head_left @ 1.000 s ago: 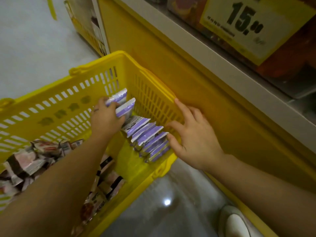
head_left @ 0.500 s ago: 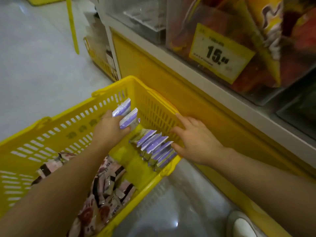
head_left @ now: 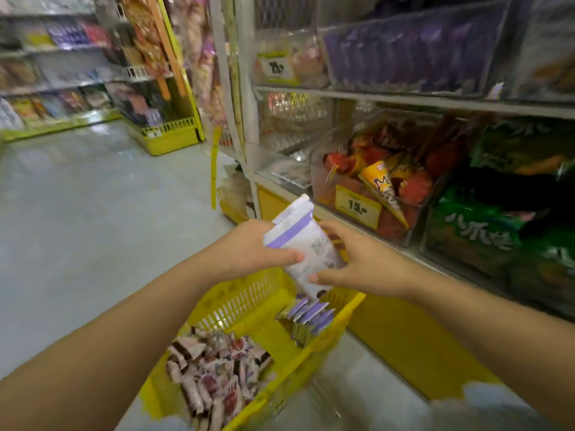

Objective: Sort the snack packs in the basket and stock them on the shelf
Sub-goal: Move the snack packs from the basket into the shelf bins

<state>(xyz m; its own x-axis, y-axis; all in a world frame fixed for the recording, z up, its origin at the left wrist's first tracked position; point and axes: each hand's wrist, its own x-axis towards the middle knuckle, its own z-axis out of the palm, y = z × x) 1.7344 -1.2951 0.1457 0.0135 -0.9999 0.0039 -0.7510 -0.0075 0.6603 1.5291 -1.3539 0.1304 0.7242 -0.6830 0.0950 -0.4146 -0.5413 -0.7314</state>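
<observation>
The left hand and right hand together grip what looks like two white-and-purple snack packs above the far right corner of the yellow basket, where more purple packs stand; pink packs fill its near end.

Held packs: white w/ purple band + small dark print. Row of packs in basket: same purple/white edges. Basket: bright yellow, slotted grid walls. Loose pile: pink-white wrappers w/ brown + red patches. Shelf base: yellow. Price tag: yellow, black "15". Cone snacks: orange-yellow among red. Bags rt of them: green w/ white characters. Upper bin packs: purple. Floor: pale grey.
</observation>
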